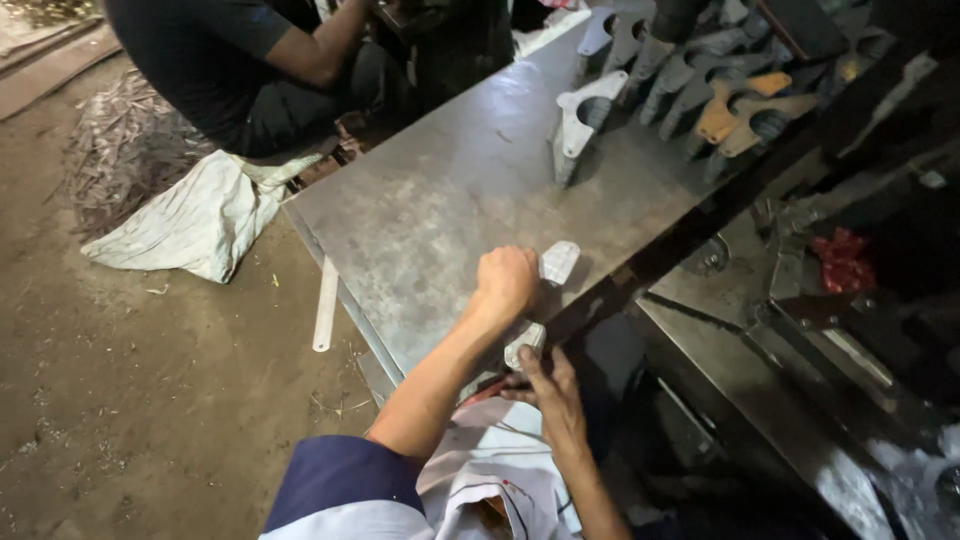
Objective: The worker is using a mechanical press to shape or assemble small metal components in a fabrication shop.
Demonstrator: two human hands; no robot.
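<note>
Nearest you, your right hand (545, 385) sits at the bench (440, 200) edge, fingers pinched on the low end of a flat metal plate (525, 343). Your left hand (507, 280), fisted, rests on the bench beside a second plate (558, 262); what it grips, if anything, is hidden. The lower plate overhangs the edge, so a loose pinch could let it drop into your lap, and its cut rim could nick your fingers. Further out, the bench is bare steel up to a stack of brackets (585, 120) and orange-tinted ones (745, 105); a hard shove could knock them over. Left, a white sack (200, 220) lies by another person's arm (320, 50). Dark machinery with a red rag (845, 260) crowds your right.
</note>
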